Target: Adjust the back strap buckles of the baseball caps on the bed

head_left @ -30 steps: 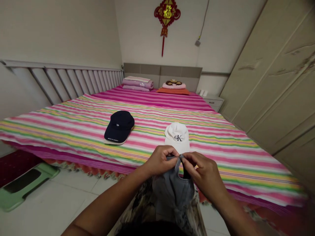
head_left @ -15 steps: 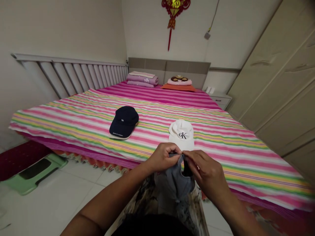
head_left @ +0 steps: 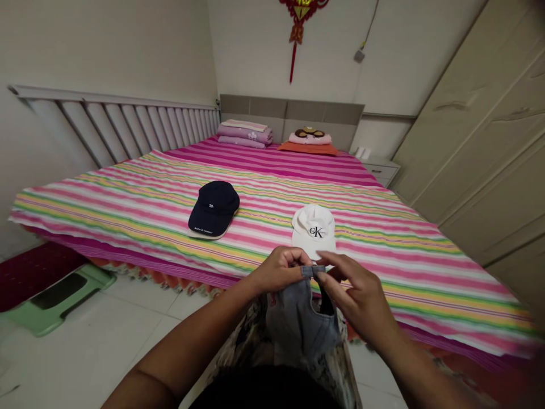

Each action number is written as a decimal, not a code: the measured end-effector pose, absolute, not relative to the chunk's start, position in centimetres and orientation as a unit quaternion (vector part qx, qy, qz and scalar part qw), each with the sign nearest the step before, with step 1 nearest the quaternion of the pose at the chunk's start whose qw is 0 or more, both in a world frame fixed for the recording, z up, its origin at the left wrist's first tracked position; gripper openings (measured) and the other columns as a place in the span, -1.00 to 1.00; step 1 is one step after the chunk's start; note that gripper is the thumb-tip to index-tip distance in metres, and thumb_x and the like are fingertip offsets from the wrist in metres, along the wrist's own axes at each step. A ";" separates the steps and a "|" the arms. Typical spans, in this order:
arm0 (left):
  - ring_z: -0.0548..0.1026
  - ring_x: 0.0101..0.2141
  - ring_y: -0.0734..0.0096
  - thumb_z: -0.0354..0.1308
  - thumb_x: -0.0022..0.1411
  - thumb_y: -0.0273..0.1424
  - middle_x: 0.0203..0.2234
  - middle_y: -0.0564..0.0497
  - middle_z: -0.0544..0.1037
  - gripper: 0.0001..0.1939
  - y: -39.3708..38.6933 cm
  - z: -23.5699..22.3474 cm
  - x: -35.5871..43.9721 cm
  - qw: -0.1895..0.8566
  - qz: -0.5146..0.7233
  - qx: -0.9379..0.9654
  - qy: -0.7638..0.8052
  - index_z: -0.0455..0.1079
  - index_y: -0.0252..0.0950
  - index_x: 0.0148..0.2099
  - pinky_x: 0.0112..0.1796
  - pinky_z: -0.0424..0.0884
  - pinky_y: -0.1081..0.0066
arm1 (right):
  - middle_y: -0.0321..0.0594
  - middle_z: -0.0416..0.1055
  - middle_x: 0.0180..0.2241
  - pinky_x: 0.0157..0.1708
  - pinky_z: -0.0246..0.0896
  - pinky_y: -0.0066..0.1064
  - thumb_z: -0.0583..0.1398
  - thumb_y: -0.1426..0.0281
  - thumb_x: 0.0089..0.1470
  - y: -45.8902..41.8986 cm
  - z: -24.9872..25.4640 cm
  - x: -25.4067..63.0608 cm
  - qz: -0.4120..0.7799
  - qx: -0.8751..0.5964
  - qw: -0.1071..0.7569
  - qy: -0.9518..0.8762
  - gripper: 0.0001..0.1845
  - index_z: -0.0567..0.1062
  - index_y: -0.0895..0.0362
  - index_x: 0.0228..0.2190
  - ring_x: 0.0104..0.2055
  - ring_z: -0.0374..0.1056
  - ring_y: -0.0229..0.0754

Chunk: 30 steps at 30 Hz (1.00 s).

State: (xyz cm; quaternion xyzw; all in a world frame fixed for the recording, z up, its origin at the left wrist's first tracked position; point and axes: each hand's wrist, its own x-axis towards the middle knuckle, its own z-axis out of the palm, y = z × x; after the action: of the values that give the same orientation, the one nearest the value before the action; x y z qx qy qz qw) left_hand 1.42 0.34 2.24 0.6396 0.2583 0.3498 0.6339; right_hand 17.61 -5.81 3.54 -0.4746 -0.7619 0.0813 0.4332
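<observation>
A grey cap (head_left: 293, 324) hangs above my lap with its back opening facing up toward me. My left hand (head_left: 283, 272) is closed, thumb and fingers pinching the cap's adjusting strap (head_left: 313, 271) at its left part. At the strap's right end is my right hand (head_left: 355, 284); its thumb tip touches the strap while the index finger is lifted apart from it. Just beyond the hands lies a white cap (head_left: 313, 224) with dark letters, its brim partly covered by my fingers. A navy cap (head_left: 217, 201) rests on the bed to the left, brim toward me.
A striped sheet (head_left: 255, 199) covers the bed. Folded purple bedding (head_left: 244, 133) and a pink folded item (head_left: 313, 139) sit by the headboard (head_left: 293, 113). A green stool (head_left: 59, 304) stands on the floor at left, a wardrobe (head_left: 481, 130) at right.
My right index finger has lifted away from the thumb, and the strap now shows flat between my hands. The cap's back opening is more visible. The view has shifted slightly.
</observation>
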 end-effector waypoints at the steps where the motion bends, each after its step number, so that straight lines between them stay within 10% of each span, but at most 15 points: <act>1: 0.13 -0.65 0.68 0.25 -0.14 -0.26 -0.70 0.15 0.26 -0.71 0.3 2.3 1.4 0.642 0.350 0.632 0.256 0.29 -0.39 -0.51 -0.61 0.02 0.60 | -0.16 0.45 -0.33 -0.39 0.24 -0.41 0.10 0.46 0.05 -5.9 3.4 17.6 0.002 -0.460 0.407 -0.789 -0.79 0.40 0.12 -0.22 -0.36 0.37 -0.20; 5: 0.17 -0.64 0.68 0.26 -0.15 -0.26 -0.67 0.14 0.31 -0.70 0.3 2.1 1.5 0.685 0.366 0.582 0.242 0.30 -0.39 -0.48 -0.59 0.06 0.59 | -0.12 0.46 -0.33 -0.32 0.18 -0.37 0.09 0.55 0.04 -6.2 2.7 17.4 -0.186 -0.438 0.393 -0.787 -0.84 0.43 0.15 -0.33 -0.29 0.36 -0.16; 13: 0.27 -0.61 0.64 0.30 -0.17 -0.29 -0.62 0.09 0.38 -0.69 0.4 0.9 1.7 0.757 0.345 0.520 0.191 0.33 -0.40 -0.44 -0.53 0.14 0.57 | -0.27 0.30 -0.54 -0.62 0.05 -0.48 0.08 0.23 0.03 -5.5 3.3 17.2 0.495 -0.449 0.536 -0.516 -0.79 0.31 0.14 -0.41 -0.62 0.13 -0.33; 17: 0.33 -0.60 0.58 0.33 -0.22 -0.30 -0.60 0.04 0.44 -0.68 0.6 0.6 1.7 0.761 0.356 0.502 0.203 0.34 -0.40 -0.45 -0.53 0.19 0.55 | -0.39 0.19 -0.63 -0.67 -0.12 -0.51 0.15 0.15 -0.05 -5.3 3.2 17.5 0.515 -0.479 0.483 -0.522 -0.65 0.35 0.13 -0.28 -0.65 0.04 -0.36; 21: 0.33 -0.64 0.58 0.35 -0.28 -0.35 -0.64 0.03 0.45 -0.68 0.9 0.6 1.2 0.765 0.361 0.484 0.222 0.35 -0.40 -0.46 -0.60 0.19 0.58 | -0.42 0.09 -0.67 -0.66 -0.19 -0.53 0.26 0.21 -0.20 -5.0 2.8 18.3 0.519 -0.487 0.441 -0.547 -0.71 0.35 0.18 -0.58 -0.65 -0.07 -0.41; 30: 0.30 -0.66 0.60 0.33 -0.24 -0.34 -0.67 0.05 0.41 -0.71 1.6 1.0 0.1 0.754 0.477 0.402 0.207 0.34 -0.40 -0.49 -0.61 0.21 0.57 | -0.42 -0.02 -0.65 -0.69 -0.21 -0.50 0.15 0.24 -0.08 -3.8 1.8 18.8 0.567 -0.403 0.567 -0.441 -0.72 0.19 0.11 -0.62 -0.68 -0.19 -0.39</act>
State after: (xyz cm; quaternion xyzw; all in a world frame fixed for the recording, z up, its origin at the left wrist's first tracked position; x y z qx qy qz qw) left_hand 0.12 1.62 0.97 0.4020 0.2075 0.4769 0.7536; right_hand 18.78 -3.81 1.83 -0.4030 -0.4408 0.5668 0.5674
